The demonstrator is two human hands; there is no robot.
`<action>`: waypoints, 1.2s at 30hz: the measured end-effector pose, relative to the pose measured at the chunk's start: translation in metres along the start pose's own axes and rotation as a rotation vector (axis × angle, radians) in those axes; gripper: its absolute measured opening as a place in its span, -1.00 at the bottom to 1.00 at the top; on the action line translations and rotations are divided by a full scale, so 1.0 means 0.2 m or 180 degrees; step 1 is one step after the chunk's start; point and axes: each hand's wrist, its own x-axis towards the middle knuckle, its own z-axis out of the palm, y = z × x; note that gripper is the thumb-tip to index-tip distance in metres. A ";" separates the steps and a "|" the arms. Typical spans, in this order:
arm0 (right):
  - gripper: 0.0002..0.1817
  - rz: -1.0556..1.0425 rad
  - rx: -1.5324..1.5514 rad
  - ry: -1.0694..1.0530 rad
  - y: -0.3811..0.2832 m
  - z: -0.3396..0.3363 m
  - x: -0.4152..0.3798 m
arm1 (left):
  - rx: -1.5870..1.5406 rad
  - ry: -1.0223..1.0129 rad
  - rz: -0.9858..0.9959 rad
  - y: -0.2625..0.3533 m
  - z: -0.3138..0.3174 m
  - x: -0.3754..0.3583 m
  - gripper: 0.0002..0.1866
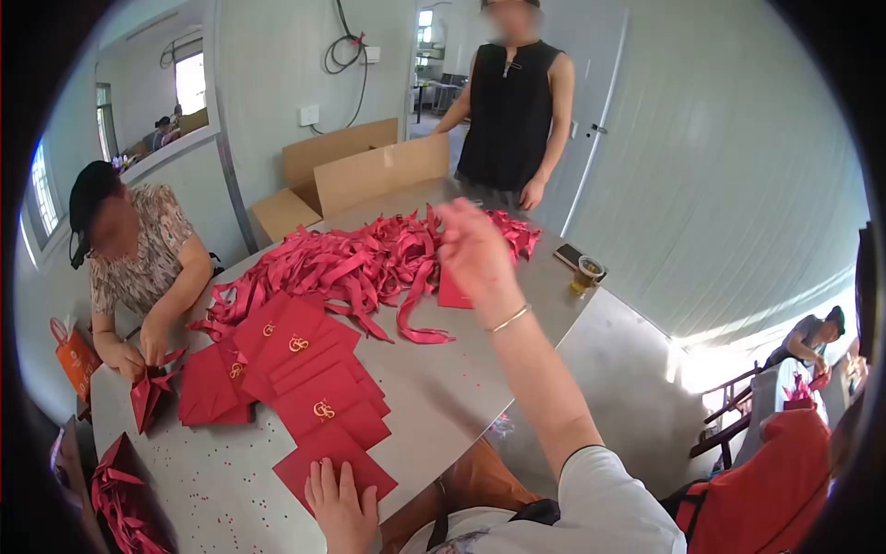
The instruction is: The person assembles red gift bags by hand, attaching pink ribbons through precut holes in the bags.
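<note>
My left hand (341, 503) lies with fingers spread on the nearest red card (374, 474) at the table's front edge. My right hand (472, 242) is stretched out over the far side of the table, beside a big heap of red ribbons (369, 263); its fingers look partly apart and I see nothing held in them. Overlapping red cards with gold lettering (323, 409) fan out in front of my left hand. Part of another red card (453, 292) shows under my right wrist.
Across the grey table (452, 369), a person in black (513, 111) stands by an open cardboard box (378, 171). At left a co-worker (152, 249) handles a red bag (148, 399). A phone (568, 252) and a glass jar (588, 273) sit at the right corner.
</note>
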 end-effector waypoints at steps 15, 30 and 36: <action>-0.57 -0.0423 -0.0275 0.0908 -0.36 -0.30 0.03 | -0.0046 0.0113 -0.0018 0.01 0.03 0.00 -0.42; -0.58 -0.1134 0.0165 0.0145 -0.52 -0.10 -0.04 | -0.0117 0.0103 0.0001 0.02 0.01 0.00 -0.44; -0.57 -0.0936 0.0193 0.0048 -0.47 -0.16 -0.10 | -0.0090 0.0045 -0.0021 0.03 0.00 0.01 -0.44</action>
